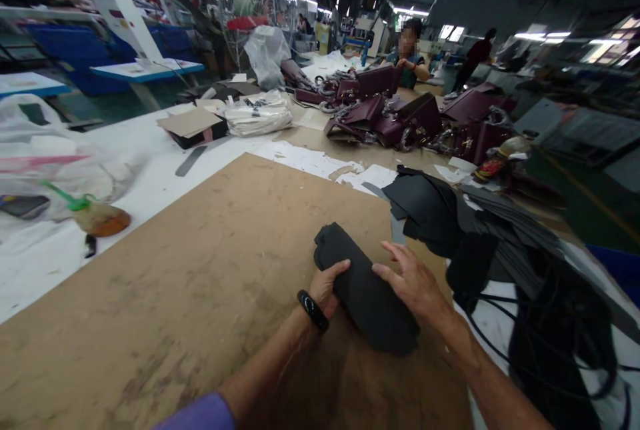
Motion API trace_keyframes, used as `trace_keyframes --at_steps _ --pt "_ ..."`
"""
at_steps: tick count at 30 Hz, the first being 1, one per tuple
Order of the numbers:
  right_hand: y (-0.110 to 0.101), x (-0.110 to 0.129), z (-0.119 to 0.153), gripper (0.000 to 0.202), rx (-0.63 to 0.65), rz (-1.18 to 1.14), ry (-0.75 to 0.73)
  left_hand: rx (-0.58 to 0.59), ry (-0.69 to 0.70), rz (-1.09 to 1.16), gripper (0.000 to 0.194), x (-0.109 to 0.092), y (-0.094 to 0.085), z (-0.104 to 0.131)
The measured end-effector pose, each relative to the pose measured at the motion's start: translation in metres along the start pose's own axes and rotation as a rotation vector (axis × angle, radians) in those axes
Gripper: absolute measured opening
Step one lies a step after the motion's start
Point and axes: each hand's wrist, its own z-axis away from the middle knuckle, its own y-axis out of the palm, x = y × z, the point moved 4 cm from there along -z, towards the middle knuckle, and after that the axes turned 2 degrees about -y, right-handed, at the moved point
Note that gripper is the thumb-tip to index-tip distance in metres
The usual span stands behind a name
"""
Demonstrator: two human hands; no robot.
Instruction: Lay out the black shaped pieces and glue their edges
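Note:
A stack of dark grey cut pieces (367, 293) lies slantwise above the brown board, near its right side. My left hand (327, 283) grips the stack's left edge, thumb on top and the other fingers mostly hidden beneath. My right hand (407, 277) is at the stack's right edge with its fingers apart; the thumb is close to the edge, and whether it touches cannot be made out. A black band (313, 311) is on my left wrist.
Loose dark grey pieces (430, 207) and black cords lie to the right. Maroon bags (380, 113) are heaped at the back, with a person (413, 57) behind them. A green-spouted bottle (100, 217) and plastic bags lie left; a box (193, 127) stands behind the board (200, 257).

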Motion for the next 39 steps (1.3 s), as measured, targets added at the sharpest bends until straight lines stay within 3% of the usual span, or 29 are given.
trace_keyframes --at_steps 2,5,7,9,11,13,17,21,24,29,32,36,39 --pt "0.011 -0.004 -0.001 0.065 0.088 -0.209 0.098 0.047 -0.007 -0.029 0.037 -0.009 -0.005 0.012" --pt "0.053 0.006 0.006 0.060 0.253 -0.424 0.143 0.127 -0.007 -0.057 0.038 -0.029 -0.011 0.028" --pt "0.085 0.015 0.014 0.057 0.231 -0.515 0.154 0.192 -0.003 -0.069 0.036 -0.047 -0.020 0.040" --pt "0.112 0.022 0.023 0.058 0.103 -0.588 0.171 0.263 -0.014 -0.084 0.036 -0.066 -0.037 0.055" --pt "0.134 0.031 0.031 0.060 -0.041 -0.637 0.190 0.321 -0.050 -0.104 0.039 -0.086 -0.059 0.075" --pt "0.156 0.046 0.040 0.060 -0.108 -0.668 0.213 0.348 -0.107 -0.124 0.040 -0.104 -0.085 0.097" --pt "0.205 0.091 0.059 0.057 0.031 -0.706 0.250 0.316 -0.179 -0.132 0.042 -0.133 -0.126 0.136" --pt "0.243 0.124 0.070 0.056 0.104 -0.663 0.253 0.241 -0.249 -0.168 0.043 -0.139 -0.146 0.154" --pt "0.242 0.122 0.068 0.051 0.076 -0.570 0.272 0.188 -0.292 -0.212 0.041 -0.140 -0.154 0.155" --pt "0.200 0.098 0.041 0.062 -0.004 -0.484 0.338 0.199 -0.442 -0.327 0.038 -0.146 -0.156 0.151" --pt "0.188 0.099 0.023 0.066 0.125 -0.532 0.317 0.237 -0.558 -0.432 0.046 -0.148 -0.149 0.150" --pt "0.192 0.107 0.015 0.056 0.367 -0.613 0.287 0.231 -0.659 -0.524 0.059 -0.158 -0.141 0.139" --pt "0.190 0.102 0.012 0.053 0.339 -0.734 0.284 0.185 -0.675 -0.516 0.054 -0.183 -0.142 0.125"
